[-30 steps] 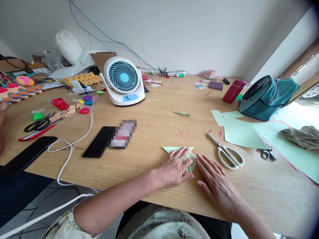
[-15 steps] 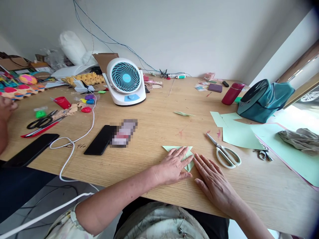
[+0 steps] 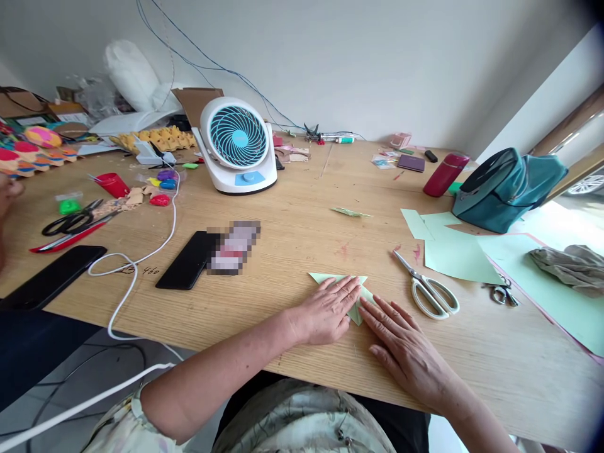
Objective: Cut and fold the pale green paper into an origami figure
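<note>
Right hand [image 3: 406,352] slid a bit further onto the folded green paper [image 3: 352,296] vs 1 s ago; left hand [image 3: 328,311] barely shifted.

Both palms lie flat w/ fingers spread & extended, pressing the paper on the table [image 3: 292,251] edge near the body, white-handled scissors [image 3: 427,289] just to the right. To crease well, I'd judge: pin w/ left, keep edges lined up, run right fingertips firmly along the fold, outward from the middle.

Cluttered wooden table [image 3: 302,245], scissors [image 3: 427,287], fan [image 3: 237,146]
</note>
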A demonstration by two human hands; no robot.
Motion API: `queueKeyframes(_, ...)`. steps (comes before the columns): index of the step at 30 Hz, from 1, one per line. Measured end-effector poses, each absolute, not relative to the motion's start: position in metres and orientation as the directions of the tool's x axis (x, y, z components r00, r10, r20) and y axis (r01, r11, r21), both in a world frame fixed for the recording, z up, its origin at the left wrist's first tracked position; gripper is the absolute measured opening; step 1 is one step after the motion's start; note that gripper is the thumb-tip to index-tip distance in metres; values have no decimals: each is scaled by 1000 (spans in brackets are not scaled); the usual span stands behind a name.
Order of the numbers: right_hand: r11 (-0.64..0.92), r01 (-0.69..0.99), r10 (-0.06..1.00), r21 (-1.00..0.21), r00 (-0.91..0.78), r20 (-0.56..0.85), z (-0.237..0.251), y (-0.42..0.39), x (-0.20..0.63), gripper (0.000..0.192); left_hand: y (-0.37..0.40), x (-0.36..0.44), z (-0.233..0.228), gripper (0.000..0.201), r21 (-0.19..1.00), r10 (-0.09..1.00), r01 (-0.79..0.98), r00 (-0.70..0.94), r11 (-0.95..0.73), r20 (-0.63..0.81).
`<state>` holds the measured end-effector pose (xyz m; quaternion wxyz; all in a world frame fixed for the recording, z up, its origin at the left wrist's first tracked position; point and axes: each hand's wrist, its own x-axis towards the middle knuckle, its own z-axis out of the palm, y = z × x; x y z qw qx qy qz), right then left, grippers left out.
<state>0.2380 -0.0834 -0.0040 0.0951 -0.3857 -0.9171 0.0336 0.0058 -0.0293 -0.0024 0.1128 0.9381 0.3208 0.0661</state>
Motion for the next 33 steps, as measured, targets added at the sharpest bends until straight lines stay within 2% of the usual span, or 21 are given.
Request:
queueKeyframes(7, 799, 572, 598, -183, -786, 154, 6, -84, 236, 56, -29, 7, -3, 59, 248, 631, 596, 770, -764, 95)
queueKeyframes(10, 829, 520, 557, -207, -806, 202, 6, -88, 240, 52, -28, 5, -3, 57, 264, 620, 576, 773, -774, 135)
queueKeyframes(15, 756, 605, 652, -249, -663, 367, 8, -80, 241, 52, -24, 2, -1, 56, 328, 583, 508, 788, -797, 198)
queueKeyframes(19, 695, 681, 709, -230, -597, 375, 10, -61, 229, 48, -18, 1, -1, 52, 393, 602, 486, 755, -780, 261)
queueKeyframes(26, 715, 672, 693, -195, -643, 325, -10, -45, 219, 48, 1, -8, -6, 41, 398, 795, 690, 496, -605, 349)
queueKeyframes(28, 712, 674, 696, -196, -643, 320, -13, -45, 221, 48, 2, -10, -6, 41, 377, 810, 721, 468, -581, 353)
queueKeyframes(30, 714, 673, 694, -193, -645, 318, -13, -45, 221, 49, -2, -9, -4, 43, 345, 771, 692, 532, -634, 351)
queueKeyframes(33, 718, 674, 690, -176, -654, 310, -13, -45, 221, 51, -16, -3, -3, 53, 288, 625, 557, 723, -779, 294)
